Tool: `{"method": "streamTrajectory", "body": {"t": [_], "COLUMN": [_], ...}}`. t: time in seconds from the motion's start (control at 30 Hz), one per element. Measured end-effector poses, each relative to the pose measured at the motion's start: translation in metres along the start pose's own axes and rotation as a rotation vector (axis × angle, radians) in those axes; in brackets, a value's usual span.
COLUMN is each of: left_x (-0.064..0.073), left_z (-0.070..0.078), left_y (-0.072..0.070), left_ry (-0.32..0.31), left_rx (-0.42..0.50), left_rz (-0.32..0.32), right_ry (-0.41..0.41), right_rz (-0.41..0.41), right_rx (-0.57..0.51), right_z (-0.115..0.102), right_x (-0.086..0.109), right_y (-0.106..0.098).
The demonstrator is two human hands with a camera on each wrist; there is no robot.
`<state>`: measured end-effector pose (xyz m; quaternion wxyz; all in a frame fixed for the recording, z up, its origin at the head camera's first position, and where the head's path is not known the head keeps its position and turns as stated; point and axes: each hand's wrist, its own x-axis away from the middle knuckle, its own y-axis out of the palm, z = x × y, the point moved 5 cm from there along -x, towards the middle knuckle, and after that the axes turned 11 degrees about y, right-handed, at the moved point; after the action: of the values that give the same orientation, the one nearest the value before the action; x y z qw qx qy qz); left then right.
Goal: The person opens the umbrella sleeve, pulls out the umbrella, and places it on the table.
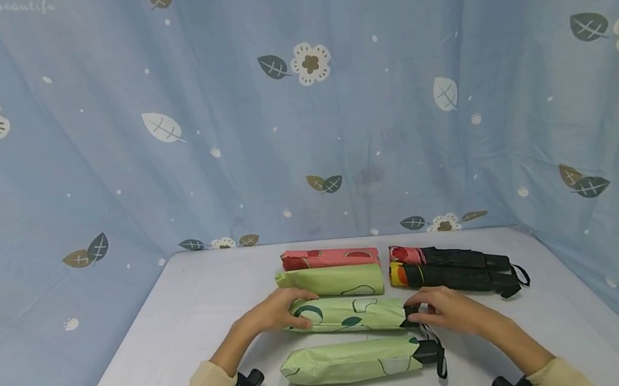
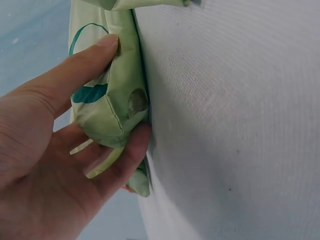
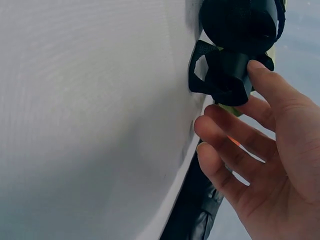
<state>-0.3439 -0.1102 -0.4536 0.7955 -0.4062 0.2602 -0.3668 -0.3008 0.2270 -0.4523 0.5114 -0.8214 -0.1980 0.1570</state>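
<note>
A folded light-green umbrella (image 1: 353,314) with a fruit print lies crosswise between my hands. My left hand (image 1: 281,309) grips its left end; in the left wrist view the thumb lies along the printed cloth (image 2: 127,75) and the fingers are around the tip. At the other end my right hand (image 1: 449,309) pinches the black handle (image 3: 232,75) between thumb and index finger, the other fingers loosely bent below it. Nearer to me lies a second green umbrella (image 1: 348,362), its black handle and wrist strap (image 1: 441,364) pointing right.
Behind the held umbrella lie a green fabric sleeve (image 1: 329,281) and a red watermelon-print one (image 1: 332,256). Two black folded umbrellas, one with a red end (image 1: 462,255) and one with a yellow end (image 1: 450,275), lie at the back right. A blue printed curtain (image 1: 369,109) surrounds the white table (image 1: 184,321).
</note>
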Motion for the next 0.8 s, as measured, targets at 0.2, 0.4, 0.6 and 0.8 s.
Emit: {"method": "streamTrajectory", "body": {"t": [0.2, 0.4, 0.6, 0.8], "left_x": [-0.0007, -0.0037, -0.0051, -0.0079], "left_z": [0.0024, 0.0008, 0.0007, 0.0048], "left_y": [-0.0004, 0.0016, 0.0027, 0.0035], "left_ry": [-0.01, -0.018, -0.027, 0.017], "left_rx": [-0.016, -0.026, -0.054, -0.137], "left_rz": [-0.016, -0.024, -0.043, -0.061], "right_ry": [-0.004, -0.011, -0.008, -0.061], "right_rz": [-0.028, -0.031, -0.03, 0.0], "right_rx": [0.0, 0.02, 0.052, 0.076], "right_z": [-0.0024, -0.0037, -0.0036, -0.0047], "right_x": [-0.0032, -0.0051, -0.0074, -0.0049], "right_y": [0.0004, 0.0024, 0.0042, 0.0049]}}
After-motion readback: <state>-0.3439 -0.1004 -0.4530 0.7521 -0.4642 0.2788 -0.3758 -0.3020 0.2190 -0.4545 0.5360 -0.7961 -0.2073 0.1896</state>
